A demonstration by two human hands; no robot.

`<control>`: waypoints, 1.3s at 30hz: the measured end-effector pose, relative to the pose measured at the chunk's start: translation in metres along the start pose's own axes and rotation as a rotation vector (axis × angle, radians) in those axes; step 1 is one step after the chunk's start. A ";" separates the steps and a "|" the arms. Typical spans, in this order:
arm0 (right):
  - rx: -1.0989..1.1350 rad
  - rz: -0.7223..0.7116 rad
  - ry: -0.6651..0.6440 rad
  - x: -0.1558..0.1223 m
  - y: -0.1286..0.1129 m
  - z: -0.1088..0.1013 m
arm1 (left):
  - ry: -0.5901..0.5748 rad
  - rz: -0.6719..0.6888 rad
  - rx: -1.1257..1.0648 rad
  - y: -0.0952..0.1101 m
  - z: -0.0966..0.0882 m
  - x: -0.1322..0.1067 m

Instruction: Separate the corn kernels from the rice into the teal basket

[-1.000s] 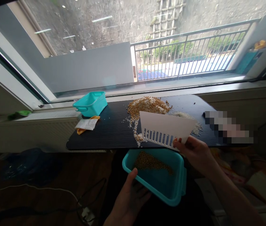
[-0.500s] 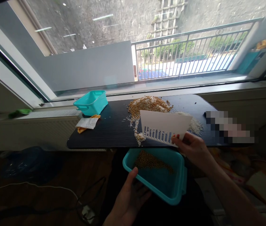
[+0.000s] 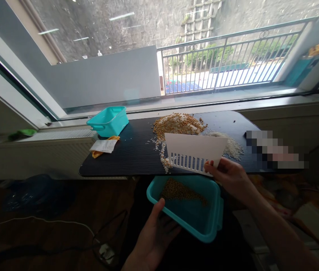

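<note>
One white slotted sheet (image 3: pixel 195 146) has shifted slightly left over the desk (image 3: pixel 134 158) since the earlier frame, pinched near its lower right corner by the right hand (image 3: pixel 233 177), in front of one mixed heap (image 3: pixel 176 123) of tan beans and white grains and one smaller white pile (image 3: pixel 234 148). Two teal bins are in view: the far bin (image 3: pixel 113 128) stands at the desk's left (its bottom is hidden), and the near bin (image 3: pixel 218 207), grasped by the left hand (image 3: pixel 155 233) below the desk's near edge, contains one patch of beans (image 3: pixel 176 190).
</note>
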State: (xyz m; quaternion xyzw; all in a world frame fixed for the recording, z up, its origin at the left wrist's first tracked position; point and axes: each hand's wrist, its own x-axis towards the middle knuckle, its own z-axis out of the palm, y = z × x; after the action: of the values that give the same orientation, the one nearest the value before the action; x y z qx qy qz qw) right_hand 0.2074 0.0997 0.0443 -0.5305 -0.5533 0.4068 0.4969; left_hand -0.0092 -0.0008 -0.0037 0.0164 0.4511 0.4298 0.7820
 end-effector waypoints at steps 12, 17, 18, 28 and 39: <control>-0.027 -0.026 -0.013 0.000 -0.002 0.002 | 0.018 -0.003 0.011 0.001 0.000 0.002; -0.061 -0.019 0.025 0.000 -0.001 -0.002 | 0.038 -0.017 0.023 0.001 0.000 0.003; -0.061 -0.018 0.027 0.001 -0.001 -0.002 | 0.040 -0.013 0.021 0.001 0.000 0.003; -0.065 -0.007 0.007 -0.004 0.000 -0.006 | 0.022 0.009 0.020 0.001 0.000 0.000; -0.066 -0.037 -0.030 0.000 -0.002 -0.002 | 0.035 0.005 0.026 0.002 0.000 0.000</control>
State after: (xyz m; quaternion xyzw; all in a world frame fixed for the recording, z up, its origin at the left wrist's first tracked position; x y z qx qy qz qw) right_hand 0.2093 0.0991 0.0467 -0.5301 -0.5833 0.3872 0.4783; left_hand -0.0105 0.0005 -0.0027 0.0201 0.4703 0.4262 0.7725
